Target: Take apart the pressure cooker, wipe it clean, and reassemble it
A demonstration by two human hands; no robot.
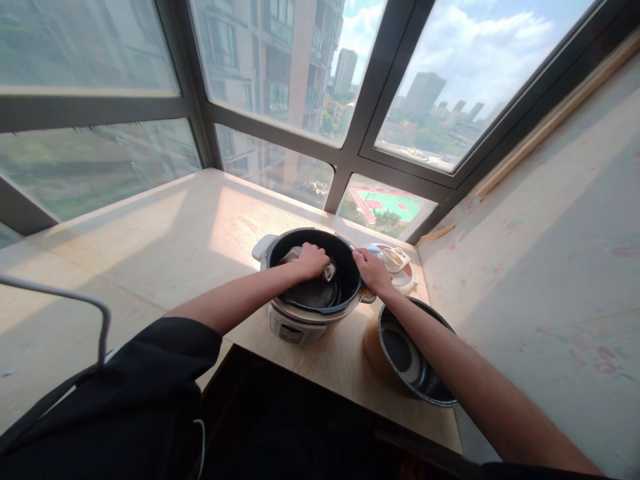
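- The cooker [297, 328] stands open beneath both hands, its dark cavity directly below the left hand [314, 260].
- That left hand, fingers curled closed, has hold of a bunched cloth [329, 271] inside the cooker.
- The right hand [371, 270] is closed on the cooker's rim.
- Just beyond the right hand lies a lid [406, 283].
- Nearer than that hand, beneath its forearm, a pot [379, 343] sits on the counter [165, 247].

Crumpled cloth [329, 271] inside an upright, lidless white cooker [297, 325].
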